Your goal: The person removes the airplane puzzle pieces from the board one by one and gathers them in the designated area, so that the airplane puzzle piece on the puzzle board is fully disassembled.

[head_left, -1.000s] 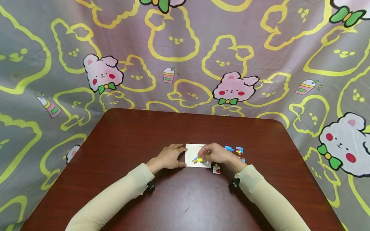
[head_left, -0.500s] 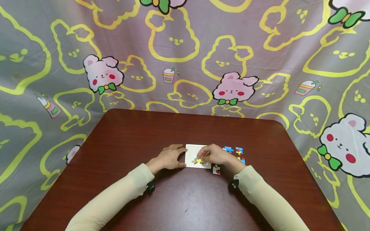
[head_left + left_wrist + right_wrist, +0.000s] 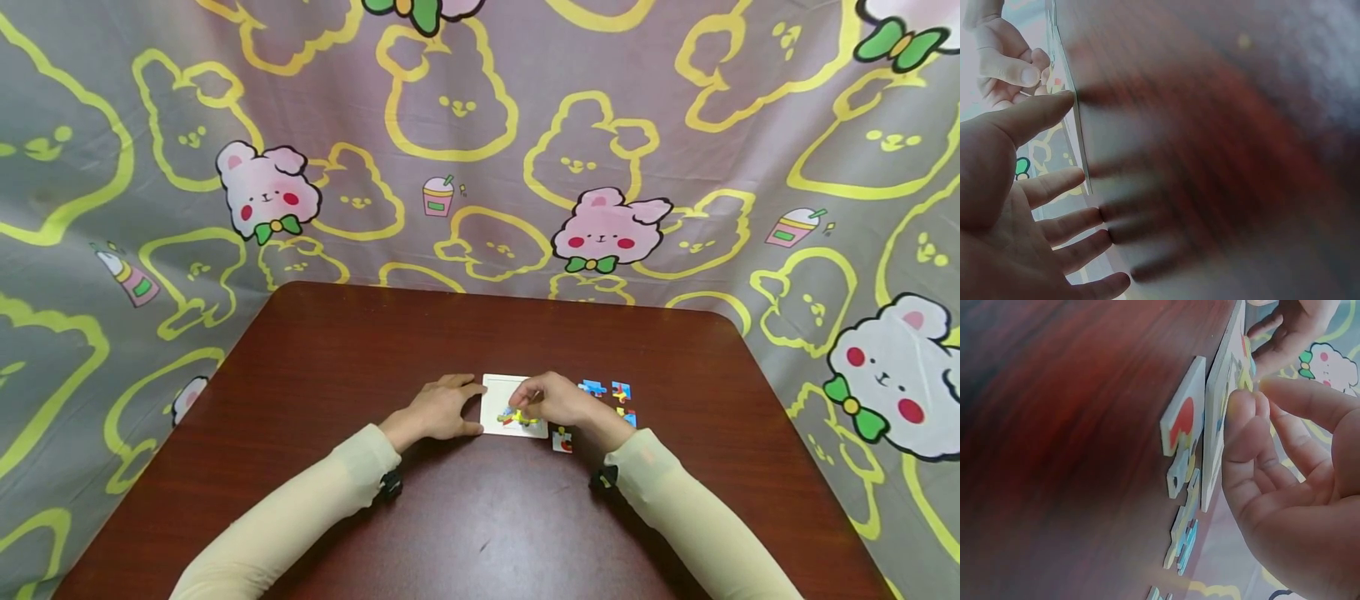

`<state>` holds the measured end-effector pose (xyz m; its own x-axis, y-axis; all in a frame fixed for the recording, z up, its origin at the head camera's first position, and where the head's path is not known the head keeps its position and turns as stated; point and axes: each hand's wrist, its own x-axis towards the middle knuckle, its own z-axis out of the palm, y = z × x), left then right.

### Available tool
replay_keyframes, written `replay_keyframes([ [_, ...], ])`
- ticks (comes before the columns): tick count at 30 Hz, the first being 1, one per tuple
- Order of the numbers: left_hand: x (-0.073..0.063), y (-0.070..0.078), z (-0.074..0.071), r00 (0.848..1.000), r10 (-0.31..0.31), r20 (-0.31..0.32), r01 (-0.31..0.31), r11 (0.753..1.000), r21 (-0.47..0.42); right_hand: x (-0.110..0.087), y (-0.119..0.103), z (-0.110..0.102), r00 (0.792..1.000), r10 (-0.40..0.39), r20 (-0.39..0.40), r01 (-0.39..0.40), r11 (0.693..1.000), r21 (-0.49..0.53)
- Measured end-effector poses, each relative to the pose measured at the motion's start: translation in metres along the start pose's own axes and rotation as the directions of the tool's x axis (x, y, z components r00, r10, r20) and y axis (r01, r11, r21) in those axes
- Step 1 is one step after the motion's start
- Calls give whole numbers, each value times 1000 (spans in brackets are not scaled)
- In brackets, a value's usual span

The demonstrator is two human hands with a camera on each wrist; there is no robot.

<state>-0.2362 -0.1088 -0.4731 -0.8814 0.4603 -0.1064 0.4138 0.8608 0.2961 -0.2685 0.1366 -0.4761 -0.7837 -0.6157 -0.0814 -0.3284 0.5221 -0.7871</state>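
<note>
A small pale puzzle board lies flat on the table. My left hand has its fingers spread, thumb and index fingertip right at the board's left edge; the left wrist view shows the fingers nearly straight. Over the board's right half, my right hand pinches a colourful jigsaw piece between thumb and fingertips. In the right wrist view, a yellow part of that jigsaw piece shows at the fingertips, close over the board. The right hand hides much of the board's right side.
Several loose jigsaw pieces lie right of the board, including a blue one, one with red and yellow and one near the front corner. A patterned cloth hangs behind the brown table.
The jigsaw piece at my right fingertips has turned and shifted slightly over the board. My left hand and the loose pieces stay where they were.
</note>
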Motion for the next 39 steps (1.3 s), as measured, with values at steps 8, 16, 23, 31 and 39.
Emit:
replay_keyframes([
  [8, 0, 0, -1, 1000, 0, 1, 0, 1000, -9, 0, -2, 0, 1000, 6, 5, -6, 1000, -30],
  [16, 0, 1, -1, 1000, 0, 0, 0, 1000, -6, -1, -5, 0, 1000, 9, 11, -9, 1000, -16],
  [23, -1, 1, -2, 1000, 4, 0, -4, 1000, -7, -1, -5, 0, 999, -8, 32, 8, 1000, 0],
  [31, -1, 0, -2, 1000, 4, 6, -4, 1000, -16, 0, -5, 0, 999, -15, 41, 14, 1000, 7],
  [39, -1, 1, -2, 1000, -4, 14, 4, 1000, -10, 1, -3, -4, 1000, -9, -6, 9, 1000, -16],
])
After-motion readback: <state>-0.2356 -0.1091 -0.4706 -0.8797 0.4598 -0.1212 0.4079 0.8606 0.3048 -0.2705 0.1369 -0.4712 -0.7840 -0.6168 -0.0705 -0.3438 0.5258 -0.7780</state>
